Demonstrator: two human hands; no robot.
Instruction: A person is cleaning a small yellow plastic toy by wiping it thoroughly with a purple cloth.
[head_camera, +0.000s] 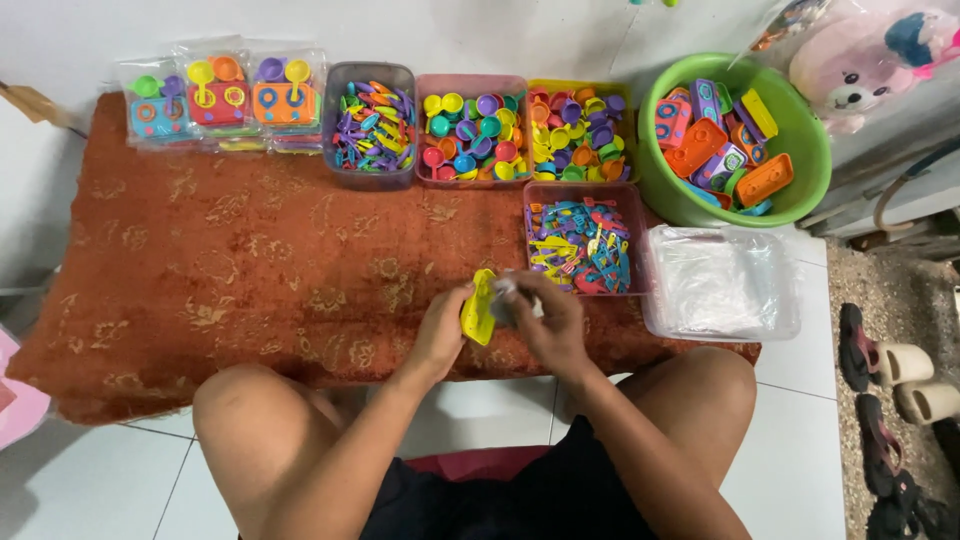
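Head view, looking straight down. Centre of the frame, a bit below the middle: the left hand (440, 335) holds a yellow toy stove piece (479, 308) on edge, fingers pinching its left side. The right hand (550, 322) is touching it from the right, fingers curled and pinching a clear plastic bag (508, 290) against the yellow piece — bag is small and partly hidden, can't tell what's in it. Both hands hover just over the near edge of a rust-red patterned cloth (250, 270) covering a low counter.

Upper part of the frame, left to right: packed toy sets in clear bags (215, 95), a grey bin of mixed utensils (372, 125), a pink bin of small round cups (472, 130), a yellow bin of more small pots & lids (580, 128). Just above the right hand sits another pink bin (583, 238) w/ blue and yellow cutlery. Right of it, a clear tub of empty plastic bags (722, 282). Upper right: a green basin (800, 135) w/ flat stove pieces in orange, purple, yellow. Far upper right corner — a pink plush toy (860, 60) in wrap.

Bottom: the person's bare knees on either side, white tile floor (800, 460). Sandals (885, 365) at the right edge.
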